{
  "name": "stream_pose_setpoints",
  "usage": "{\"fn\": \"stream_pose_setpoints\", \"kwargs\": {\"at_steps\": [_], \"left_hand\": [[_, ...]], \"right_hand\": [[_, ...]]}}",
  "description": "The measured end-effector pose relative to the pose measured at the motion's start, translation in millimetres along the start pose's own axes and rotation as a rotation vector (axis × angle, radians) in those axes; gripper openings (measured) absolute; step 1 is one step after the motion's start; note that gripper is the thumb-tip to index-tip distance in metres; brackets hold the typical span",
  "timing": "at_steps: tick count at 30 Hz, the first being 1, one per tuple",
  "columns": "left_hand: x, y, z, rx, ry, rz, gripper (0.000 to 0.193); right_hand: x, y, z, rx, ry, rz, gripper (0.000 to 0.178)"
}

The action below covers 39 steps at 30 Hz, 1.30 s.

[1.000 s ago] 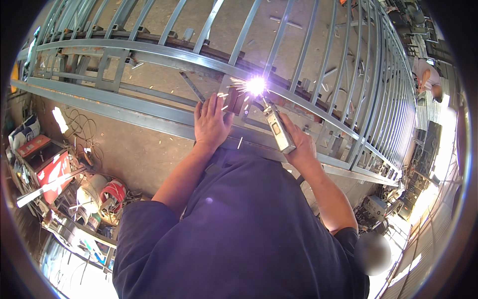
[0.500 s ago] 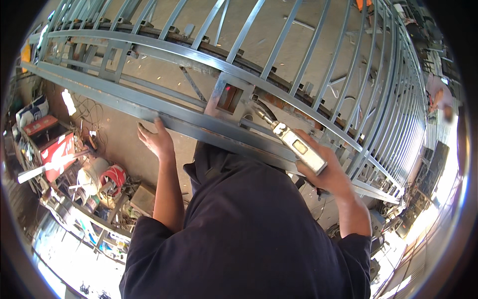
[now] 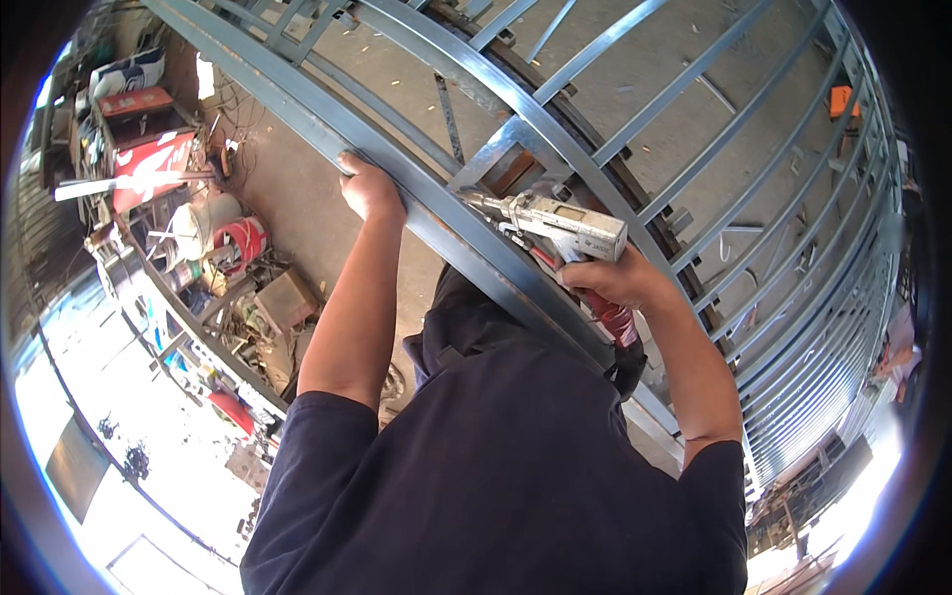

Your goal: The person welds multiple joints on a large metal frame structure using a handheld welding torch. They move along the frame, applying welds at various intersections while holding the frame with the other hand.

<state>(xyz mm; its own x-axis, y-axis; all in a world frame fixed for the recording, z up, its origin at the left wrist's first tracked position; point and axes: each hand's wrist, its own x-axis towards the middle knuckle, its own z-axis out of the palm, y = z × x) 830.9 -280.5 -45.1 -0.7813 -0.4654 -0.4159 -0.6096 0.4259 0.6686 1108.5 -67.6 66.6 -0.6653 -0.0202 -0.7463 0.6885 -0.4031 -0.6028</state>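
My right hand (image 3: 625, 283) is wrapped round a handheld welding gun (image 3: 575, 223), which has a pale boxy body and a red-wrapped lower part. The gun's nozzle points left, close to the inner side of a long grey steel tube (image 3: 315, 117). My left hand (image 3: 375, 193) grips the near edge of this tube; some of its fingers are hidden. Just beyond the nozzle, a bright metal plate (image 3: 488, 157) bridges the tube and a curved steel rail (image 3: 516, 94). Whether the nozzle touches metal I cannot tell.
Parallel steel bars (image 3: 694, 114) of the large frame spread to the right. At left stand a red toolbox (image 3: 149, 164), a white bucket (image 3: 201, 220), a red bucket (image 3: 243, 246) and a box (image 3: 286, 300). Metal offcuts lie on the floor (image 3: 635, 109). Another person (image 3: 900, 342) is at the far right.
My view has turned, so the frame now slants. My left hand has gone from open beside the tube to gripping it. The welding gun's nozzle has swung left towards the tube.
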Motion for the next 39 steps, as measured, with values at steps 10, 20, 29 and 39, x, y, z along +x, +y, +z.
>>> {"fn": "stream_pose_setpoints", "kwargs": {"at_steps": [10,20,29,39], "left_hand": [[-0.4,-0.3,1.8,0.111,0.048,0.001,0.074],[-1.2,0.5,2.8,0.11,0.035,0.029,0.079],[3.6,-4.7,4.6,0.084,0.037,0.03,0.081],[-0.7,0.3,3.6,0.117,0.044,0.013,0.08]], "right_hand": [[16.0,-3.1,-6.1,0.044,-0.035,0.002,0.037],[16.3,-5.7,-3.8,-0.013,-0.043,-0.054,0.029],[20.0,0.0,-2.7,0.026,-0.045,-0.013,0.026],[18.7,-0.1,-3.3,0.003,-0.054,-0.016,0.024]]}}
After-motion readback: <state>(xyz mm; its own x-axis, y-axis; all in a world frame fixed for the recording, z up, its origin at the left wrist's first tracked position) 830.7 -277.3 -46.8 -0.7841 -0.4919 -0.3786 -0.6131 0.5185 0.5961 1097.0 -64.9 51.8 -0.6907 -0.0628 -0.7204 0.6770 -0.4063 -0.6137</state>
